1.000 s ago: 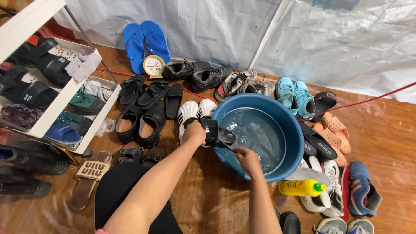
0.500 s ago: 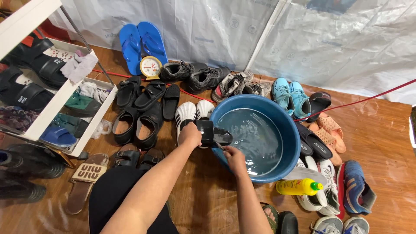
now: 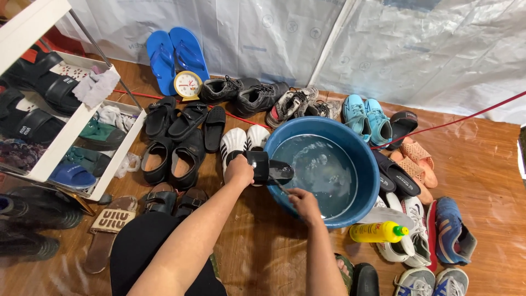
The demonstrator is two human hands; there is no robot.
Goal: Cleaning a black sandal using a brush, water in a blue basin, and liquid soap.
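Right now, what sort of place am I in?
Probably a makeshift shoe-washing spot: plastic sheeting for walls, a blue basin of water, and pairs of shoes lined up on the floor.

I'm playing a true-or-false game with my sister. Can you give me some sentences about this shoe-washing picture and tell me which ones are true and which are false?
1. The left hand holds a black slide sandal over the rim of the blue basin. True.
2. The basin is dry. False: it holds water.
3. A yellow bottle lies on its side next to the basin. True.
4. The pair of blue flip-flops floats in the basin. False: it lies on the floor by the plastic sheet wall, behind a small round clock.
5. The right hand is by the basin's near rim. True.
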